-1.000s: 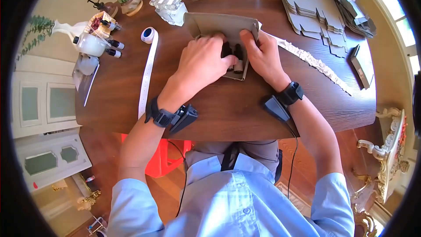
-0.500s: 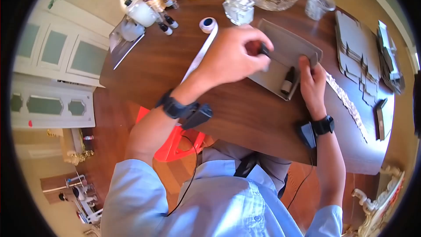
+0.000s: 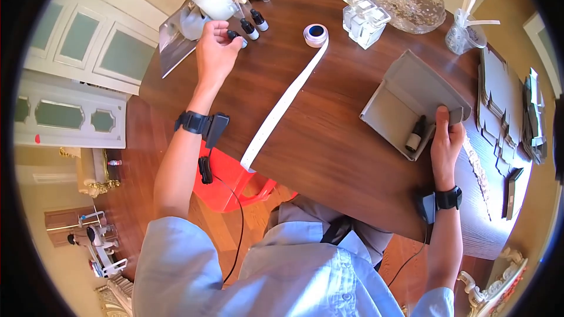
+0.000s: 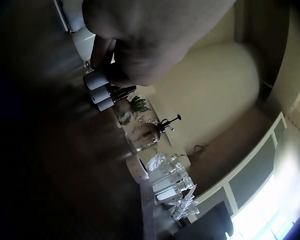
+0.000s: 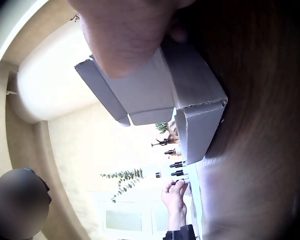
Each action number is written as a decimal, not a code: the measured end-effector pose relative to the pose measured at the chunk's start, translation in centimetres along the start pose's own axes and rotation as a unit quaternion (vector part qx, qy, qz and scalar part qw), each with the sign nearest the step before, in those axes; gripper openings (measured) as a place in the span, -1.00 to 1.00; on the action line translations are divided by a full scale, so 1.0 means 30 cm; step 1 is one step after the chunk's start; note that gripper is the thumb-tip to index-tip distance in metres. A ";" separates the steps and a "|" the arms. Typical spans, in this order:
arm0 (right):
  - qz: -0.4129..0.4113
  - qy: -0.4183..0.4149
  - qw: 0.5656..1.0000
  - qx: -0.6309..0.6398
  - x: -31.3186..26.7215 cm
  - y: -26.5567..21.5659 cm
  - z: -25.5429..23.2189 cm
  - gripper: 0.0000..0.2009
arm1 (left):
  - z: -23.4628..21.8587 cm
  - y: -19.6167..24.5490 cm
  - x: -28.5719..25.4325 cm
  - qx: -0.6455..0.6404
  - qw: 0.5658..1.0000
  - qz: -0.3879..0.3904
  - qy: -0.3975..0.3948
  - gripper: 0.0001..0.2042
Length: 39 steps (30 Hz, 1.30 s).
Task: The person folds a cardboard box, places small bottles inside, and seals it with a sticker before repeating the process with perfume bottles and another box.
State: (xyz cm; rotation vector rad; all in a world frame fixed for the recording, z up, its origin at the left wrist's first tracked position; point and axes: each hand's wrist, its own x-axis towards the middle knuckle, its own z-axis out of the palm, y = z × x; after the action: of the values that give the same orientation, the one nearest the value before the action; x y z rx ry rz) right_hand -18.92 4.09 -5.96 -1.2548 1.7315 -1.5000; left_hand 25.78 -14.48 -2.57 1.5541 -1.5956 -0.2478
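My left hand (image 3: 226,35) is stretched to the far left of the round wooden table (image 3: 317,152). Its fingertips pinch a small dropper bottle (image 3: 238,38) with a black cap, at the end of a row of like bottles (image 3: 249,28). The left wrist view shows my fingers over that bottle (image 4: 96,79), with two more bottles (image 4: 104,100) beside it. My right hand (image 3: 445,118) grips the near right edge of an open grey cardboard box (image 3: 405,91). One dropper bottle (image 3: 416,135) lies inside it. My thumb lies on the box's flap (image 5: 140,95) in the right wrist view.
A white ribbon strip (image 3: 282,105) runs from its roll (image 3: 315,34) to the near table edge. At the back are a white pouch (image 3: 211,0), glass bottles (image 3: 364,17), a glass bowl (image 3: 405,0) and a plastic cup (image 3: 464,32). Flat grey box blanks (image 3: 499,100) are stacked on the right. A red stool (image 3: 235,185) is under the table.
My left hand lifted out of the box with a small bottle in its fingers and swung to the bottle row at the far left. My right hand stayed on the box.
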 end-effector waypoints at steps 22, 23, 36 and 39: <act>-0.099 -0.020 0.995 0.001 0.024 -0.021 -0.001 -0.76 | 0.240 0.765 -0.467 -0.111 0.909 0.120 -0.383 -0.75; -0.102 -0.020 0.995 0.003 0.023 -0.023 -0.001 -0.76 | 0.302 0.794 -0.481 -0.047 0.904 0.171 -0.388 -0.72; -0.045 -0.027 0.995 0.087 0.004 -0.015 0.010 -0.76 | 0.473 0.820 -0.437 -0.052 0.791 0.132 -0.596 -0.68; -0.096 -0.036 0.994 0.048 0.013 0.005 -0.002 -0.73 | 0.430 0.800 -0.438 -0.087 0.822 0.164 -0.538 -0.70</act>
State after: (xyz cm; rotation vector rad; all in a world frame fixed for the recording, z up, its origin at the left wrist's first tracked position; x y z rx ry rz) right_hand -19.19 3.77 -6.01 -1.4401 1.5101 -1.6031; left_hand -2.23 -3.36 0.09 0.9452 -2.5510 -1.1994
